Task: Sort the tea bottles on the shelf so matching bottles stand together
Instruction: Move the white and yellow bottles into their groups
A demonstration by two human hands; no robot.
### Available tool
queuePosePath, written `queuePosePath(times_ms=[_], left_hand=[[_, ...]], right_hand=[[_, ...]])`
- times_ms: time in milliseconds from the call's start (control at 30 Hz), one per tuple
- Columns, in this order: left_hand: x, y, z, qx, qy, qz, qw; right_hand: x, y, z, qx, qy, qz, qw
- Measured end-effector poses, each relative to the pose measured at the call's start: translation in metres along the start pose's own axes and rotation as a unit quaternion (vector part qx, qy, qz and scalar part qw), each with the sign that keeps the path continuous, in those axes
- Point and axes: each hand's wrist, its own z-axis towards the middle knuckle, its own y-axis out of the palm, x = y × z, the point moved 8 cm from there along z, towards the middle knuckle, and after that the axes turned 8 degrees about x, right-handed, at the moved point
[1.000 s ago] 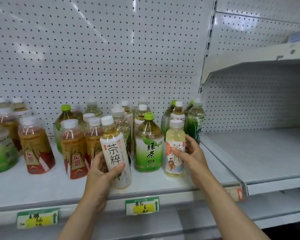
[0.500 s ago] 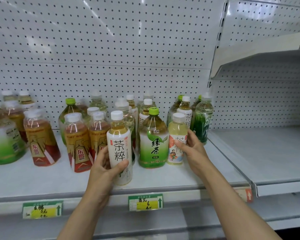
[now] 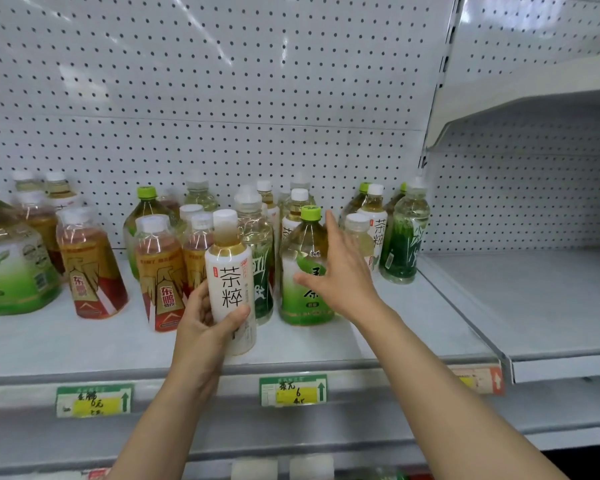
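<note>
Moved: my right hand (image 3: pixel 340 271) has left the pale yellow bottle, fingers now spread and empty before the green-capped bottle (image 3: pixel 305 271). My left hand (image 3: pixel 205 323) clasps the white-labelled bottle (image 3: pixel 231 285), upright, just left of that green-capped one, above the shelf (image 3: pixel 84 344) front.

There is one view only, from the person's head, facing the shelf (image 3: pixel 84 348) head-on and tilted slightly down. It sits close, within arm's reach of the bottles (image 3: pixel 305 271), with the pegboard wall (image 3: pixel 222 98) filling the top and both forearms entering from below.
</note>
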Motion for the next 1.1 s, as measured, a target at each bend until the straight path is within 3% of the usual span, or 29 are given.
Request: queuePosePath(times_ms=[133,433,700,867,1100], left_hand=[[0.001,0.0,-0.002,-0.004,-0.004,0.006,1.0],[0.004,0.017,-0.009,-0.038,-0.004,0.03,0.999],[-0.009,0.061,-0.018,-0.093,-0.017,0.057,0.994],[-0.016,0.083,-0.019,-0.108,-0.016,0.066,0.992],[-0.024,0.104,-0.011,-0.089,-0.01,0.069,0.994]], right_hand=[[-0.007,-0.013,0.004,0.022,0.016,-0.077,0.997],[-0.004,-0.05,-0.032,0.017,0.035,0.069,0.997],[0.075,-0.129,-0.014,0.082,0.106,0.092,0.987],[0.131,-0.142,0.002,0.085,0.136,0.065,0.985],[0.173,-0.137,0.026,0.05,0.119,0.151,0.98]])
